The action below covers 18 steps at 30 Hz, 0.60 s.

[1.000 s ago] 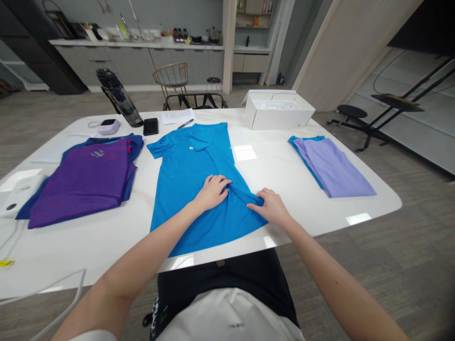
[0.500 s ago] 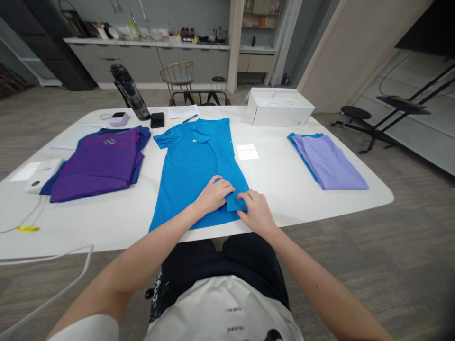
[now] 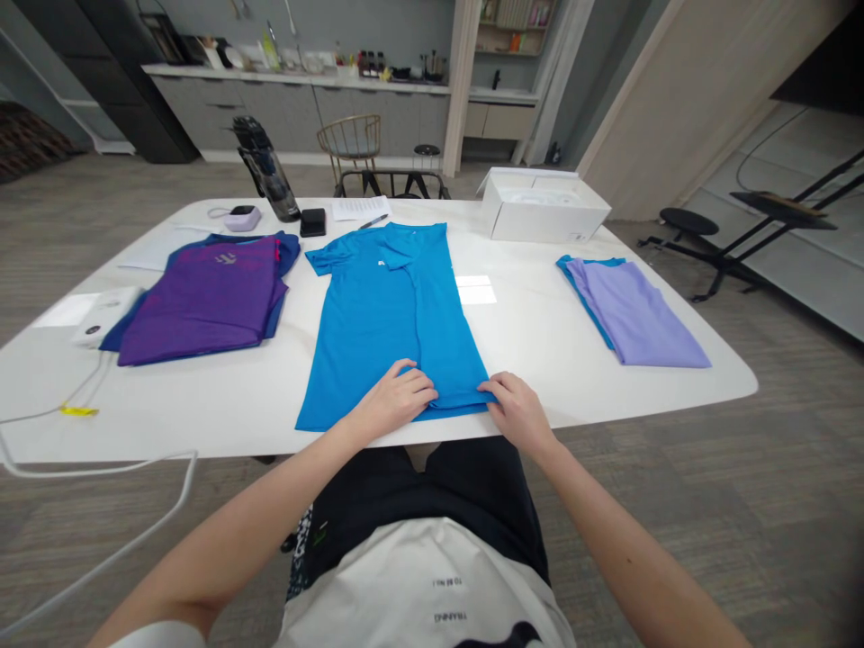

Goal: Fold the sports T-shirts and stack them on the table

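A blue T-shirt (image 3: 368, 333) lies on the white table in front of me, its right side folded inward over the body and its collar pointing away. My left hand (image 3: 398, 398) rests at the inner edge of the folded flap near the hem, fingers curled on the fabric. At the outer right corner of the hem, my right hand (image 3: 518, 409) pinches the cloth between thumb and fingers. The left sleeve of the shirt lies spread out at the upper left.
Purple and navy shirts (image 3: 202, 301) lie stacked at left beside a white device (image 3: 106, 317). Folded lilac cloth (image 3: 641, 315) over blue is at right. A white box (image 3: 544, 211), a dark bottle (image 3: 268, 175), a black case (image 3: 312, 222), paper and a pen stand along the far side.
My hands have moved apart; the right one went outward to the right. The folded flap's bottom corner, bunched between them before, now lies spread flat along the hem.
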### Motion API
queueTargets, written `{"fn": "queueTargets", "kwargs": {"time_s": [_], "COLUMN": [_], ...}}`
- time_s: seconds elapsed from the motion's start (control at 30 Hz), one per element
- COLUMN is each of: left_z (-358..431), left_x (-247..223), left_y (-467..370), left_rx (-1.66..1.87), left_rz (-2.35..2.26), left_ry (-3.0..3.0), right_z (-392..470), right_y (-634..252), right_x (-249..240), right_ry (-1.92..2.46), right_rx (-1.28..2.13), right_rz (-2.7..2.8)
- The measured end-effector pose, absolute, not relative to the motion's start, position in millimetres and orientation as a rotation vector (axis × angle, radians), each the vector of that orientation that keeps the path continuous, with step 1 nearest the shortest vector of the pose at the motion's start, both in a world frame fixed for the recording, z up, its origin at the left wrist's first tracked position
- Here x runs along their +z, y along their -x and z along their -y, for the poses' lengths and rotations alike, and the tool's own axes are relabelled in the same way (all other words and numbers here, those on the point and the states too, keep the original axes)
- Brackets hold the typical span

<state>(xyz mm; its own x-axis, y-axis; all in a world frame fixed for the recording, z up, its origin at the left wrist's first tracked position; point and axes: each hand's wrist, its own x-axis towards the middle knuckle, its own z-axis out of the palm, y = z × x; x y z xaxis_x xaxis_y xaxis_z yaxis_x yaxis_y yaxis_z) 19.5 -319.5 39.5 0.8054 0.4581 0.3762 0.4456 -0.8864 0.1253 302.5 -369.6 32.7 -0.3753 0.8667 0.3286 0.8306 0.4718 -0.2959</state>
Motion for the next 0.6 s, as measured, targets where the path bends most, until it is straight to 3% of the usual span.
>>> {"fn": "queueTargets", "kwargs": {"time_s": [0.23, 0.6], "left_z": [336, 335], "left_x": [31, 54], "left_y": [-22, -17], "left_rx": [0.616, 0.445], "left_rz": [-0.828, -0.860], "left_ry": [-2.938, -2.728], "right_z": [385, 376], "right_y": [-306, -312], "right_x": [31, 47], "right_ry": [1.553, 1.454], "right_rx": [-0.043, 0.056], "right_rz": [2.339, 2.402]}}
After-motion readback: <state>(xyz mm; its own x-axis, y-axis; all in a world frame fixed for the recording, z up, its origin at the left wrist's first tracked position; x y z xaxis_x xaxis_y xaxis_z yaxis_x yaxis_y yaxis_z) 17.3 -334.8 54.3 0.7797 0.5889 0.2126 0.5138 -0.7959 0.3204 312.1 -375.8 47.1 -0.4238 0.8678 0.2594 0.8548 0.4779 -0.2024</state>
